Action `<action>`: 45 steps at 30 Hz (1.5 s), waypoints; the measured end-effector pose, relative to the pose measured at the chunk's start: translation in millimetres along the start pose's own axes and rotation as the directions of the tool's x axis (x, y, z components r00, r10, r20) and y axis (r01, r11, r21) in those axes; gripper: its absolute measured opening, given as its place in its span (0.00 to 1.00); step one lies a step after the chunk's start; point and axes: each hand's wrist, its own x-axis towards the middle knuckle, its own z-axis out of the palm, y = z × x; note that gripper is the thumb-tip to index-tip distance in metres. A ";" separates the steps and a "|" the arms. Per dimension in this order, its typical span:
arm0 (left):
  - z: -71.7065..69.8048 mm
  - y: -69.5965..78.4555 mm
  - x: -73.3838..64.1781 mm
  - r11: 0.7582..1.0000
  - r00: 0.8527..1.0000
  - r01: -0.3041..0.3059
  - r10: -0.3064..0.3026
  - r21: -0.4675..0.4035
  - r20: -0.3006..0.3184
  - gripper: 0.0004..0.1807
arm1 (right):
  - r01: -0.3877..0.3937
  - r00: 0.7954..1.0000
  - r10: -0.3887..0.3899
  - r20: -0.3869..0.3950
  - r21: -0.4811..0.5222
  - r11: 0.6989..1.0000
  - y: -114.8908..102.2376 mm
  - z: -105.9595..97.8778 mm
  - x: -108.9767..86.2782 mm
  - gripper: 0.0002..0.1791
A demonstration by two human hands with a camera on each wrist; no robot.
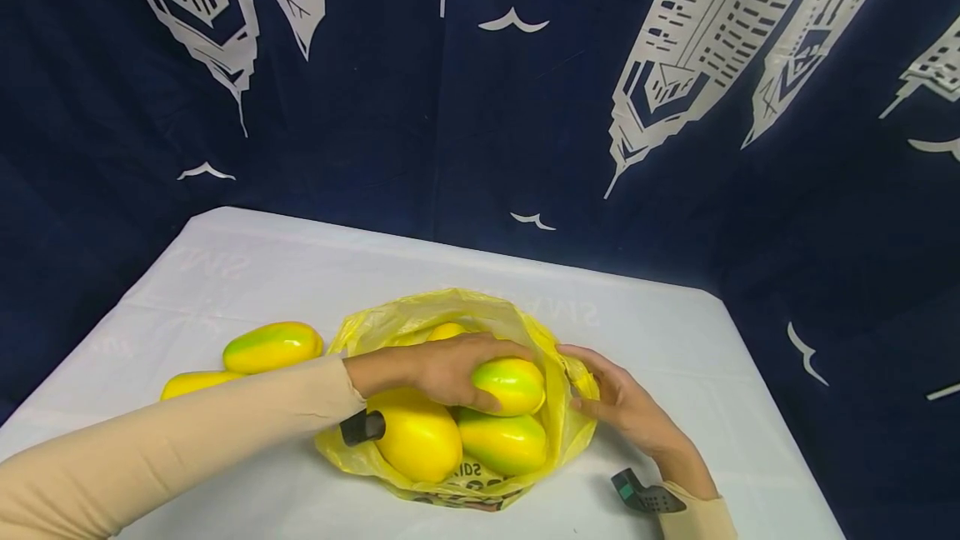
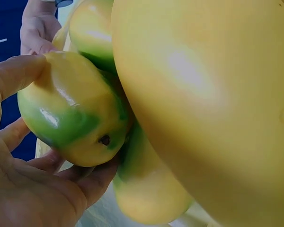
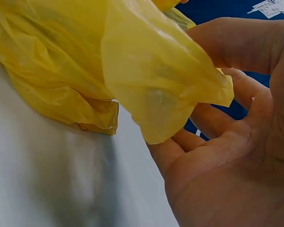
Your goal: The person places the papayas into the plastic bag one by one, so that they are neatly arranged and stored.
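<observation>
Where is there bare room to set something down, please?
The table is bare behind the bag, before the dark curtain, and right of the right hand. Crowded: inside the bag, with fruit and the left hand, and left of it, where two more fruits lie by the sleeve.

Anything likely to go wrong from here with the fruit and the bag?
Two risks. The glossy fruit in the left hand sits on other fruit, so it might slip or roll if let go unevenly. The yellow bag looks thin, and the right hand holds only one side of it, so its mouth might sag or fold inward.
</observation>
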 end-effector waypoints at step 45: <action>-54.2 14.7 -42.3 0.994 0.982 -0.105 0.099 -0.031 -0.160 0.35 | 0.069 0.998 -0.069 0.015 -0.005 0.998 3.1 -2.6 -2.6 0.37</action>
